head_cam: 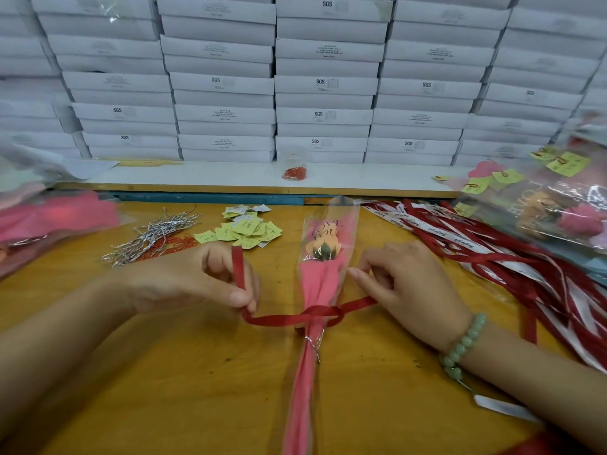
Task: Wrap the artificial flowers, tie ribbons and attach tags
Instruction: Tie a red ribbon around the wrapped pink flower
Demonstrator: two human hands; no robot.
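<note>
Lying near to far on the counter (197, 372), bloom at the far end, the wrapped flower (320, 280) sits midway between both hands. The red ribbon (279, 320) crosses it at right angles, knotted once round the stem just beyond a silver twist tie (312, 343). The left hand (197, 277) pinches the left tail in its grip. The right tail runs taut into the right hand (410, 284), whose curled fingers appear to grasp it. An orange bloom sits in pink paper inside a clear sleeve.
</note>
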